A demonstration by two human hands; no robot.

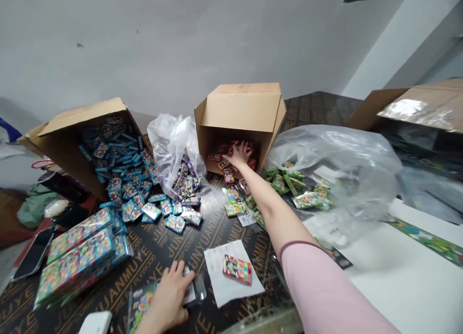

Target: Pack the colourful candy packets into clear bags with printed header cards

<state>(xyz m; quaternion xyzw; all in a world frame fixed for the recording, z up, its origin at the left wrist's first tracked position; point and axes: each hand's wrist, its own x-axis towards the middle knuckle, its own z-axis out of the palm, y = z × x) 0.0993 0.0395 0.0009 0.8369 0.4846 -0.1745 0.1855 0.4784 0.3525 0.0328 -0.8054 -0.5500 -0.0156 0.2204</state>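
Observation:
My right hand point(241, 154) reaches into the middle cardboard box point(237, 113), fingers spread over a heap of small red packets point(227, 172). Near the front of the table, my left hand point(171, 293) lies with its fingers apart on a clear plastic pouch with a colourful printed design point(142, 299). Between my arms sits a white paper sheet point(235, 295) with a red printed packet point(238, 270) on top. Whether my right fingertips pinch a packet is hard to see.
On the left, a tipped box point(83, 114) spills blue packets point(125, 172). Purple packets point(186, 179) come out of a plastic bag point(170, 131). Green packets point(285, 182) lie by a large clear bag point(336, 146). Stacked filled pouches point(77, 257), a phone point(34, 252) and a white device point(96, 323) sit front left.

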